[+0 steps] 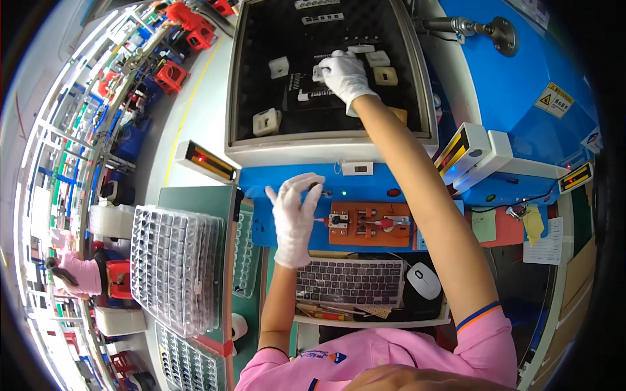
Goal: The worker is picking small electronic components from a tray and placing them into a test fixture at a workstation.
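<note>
Both of my hands wear white gloves. My left hand (295,218) is raised over the blue front of the machine, thumb and fingers curled together around a small dark part (313,186). My right hand (345,75) reaches far forward over the black bed (280,98) of a framed enclosure. Its bent fingertips meet at a small white block (319,73); anything pinched between them is too small to make out. Beside that hand lie a cream block (385,76) and a white block (377,59). An orange fixture with a metal clamp (369,223) sits nearer me, right of my left hand.
A keyboard (352,281) and white mouse (424,281) rest on a tray before me. Stacked clear plastic trays (176,267) stand at left. Black-and-yellow sensor bars (207,161) flank the machine front. A blue machine housing (515,72) rises at right. People work along a bench far left.
</note>
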Motion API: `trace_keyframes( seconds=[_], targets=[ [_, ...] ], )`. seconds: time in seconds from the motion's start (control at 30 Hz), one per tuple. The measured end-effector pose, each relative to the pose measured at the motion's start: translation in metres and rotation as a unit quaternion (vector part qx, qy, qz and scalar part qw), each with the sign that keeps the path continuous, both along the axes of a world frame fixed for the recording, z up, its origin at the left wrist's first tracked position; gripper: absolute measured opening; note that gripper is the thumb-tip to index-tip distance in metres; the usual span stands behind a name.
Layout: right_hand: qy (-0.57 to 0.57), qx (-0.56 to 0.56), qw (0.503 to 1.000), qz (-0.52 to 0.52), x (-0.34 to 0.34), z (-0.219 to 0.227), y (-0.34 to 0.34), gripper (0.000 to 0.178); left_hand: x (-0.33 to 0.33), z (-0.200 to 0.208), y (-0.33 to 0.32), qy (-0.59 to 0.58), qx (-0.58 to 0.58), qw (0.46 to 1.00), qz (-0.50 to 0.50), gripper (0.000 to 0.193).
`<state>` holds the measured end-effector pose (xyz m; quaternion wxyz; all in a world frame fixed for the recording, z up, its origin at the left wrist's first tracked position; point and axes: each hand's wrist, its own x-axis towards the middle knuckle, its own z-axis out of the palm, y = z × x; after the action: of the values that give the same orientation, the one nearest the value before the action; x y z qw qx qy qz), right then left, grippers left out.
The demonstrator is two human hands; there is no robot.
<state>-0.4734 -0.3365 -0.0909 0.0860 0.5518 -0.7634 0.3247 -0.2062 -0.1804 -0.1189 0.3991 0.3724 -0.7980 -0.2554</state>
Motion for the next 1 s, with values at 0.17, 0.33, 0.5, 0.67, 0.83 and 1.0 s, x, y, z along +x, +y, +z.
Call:
trace_keyframes(
  seconds=[0.17,0.33,0.5,0.67,0.83,1.0],
  targets=[
    [-0.027,0.005,0.999,-0.027,0.026,0.022,0.039,0.063,-0.009,-0.015,-0.008,-0.049,0.018,0.998,-0.034,0.011],
    [0.086,-0.061,0.972,0.211,0.066,0.053,0.166,0.048,0.014,-0.015,-0.015,0.018,0.012,0.996,-0.085,0.013],
    [0.153,0.001,0.977,0.146,0.031,-0.041,0.27,0.03,0.022,-0.027,-0.013,0.03,-0.03,0.994,-0.1,0.014],
    [0.162,0.061,0.975,0.142,0.04,-0.049,0.279,0.033,0.041,-0.024,-0.005,-0.026,-0.062,0.993,-0.093,0.014],
    [0.232,0.124,0.95,0.168,0.05,-0.034,0.271,0.029,0.048,-0.022,-0.007,-0.015,-0.057,0.992,-0.116,0.017],
    [0.118,0.028,0.968,0.219,0.034,-0.033,0.276,0.019,0.04,0.03,0.013,0.12,0.133,0.975,-0.134,0.021]
  ],
)
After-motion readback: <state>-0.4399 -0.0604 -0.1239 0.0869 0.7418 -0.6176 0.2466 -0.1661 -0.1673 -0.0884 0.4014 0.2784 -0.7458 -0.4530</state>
